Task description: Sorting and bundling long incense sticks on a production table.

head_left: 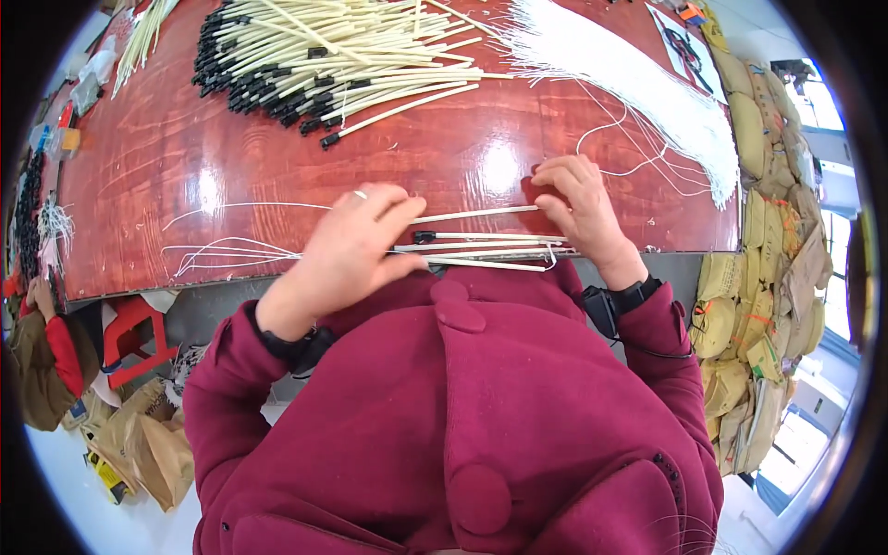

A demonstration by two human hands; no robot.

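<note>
My left hand (356, 242) lies over the table's front edge, fingers bent around one end of a thin cream tube (476, 215), its thumb stretched apart below. A white wire (254, 203) runs leftward from under this hand. At the tube's other end is my right hand (583, 208), thumb tip beside it and a small gap between thumb and forefinger. Between my hands and nearer to me lie several more cream tubes (490, 245), one with a black end piece (425, 238). Loops of white wire (227, 252) stick out left of them. My left palm hides their middles.
A large pile of cream tubes with black ends (342, 55) covers the back of the red table (305, 171). A thick bundle of white wires (638, 88) spreads at the back right. Stacked sacks (749, 277) stand right; another person's hand (40, 298) shows far left.
</note>
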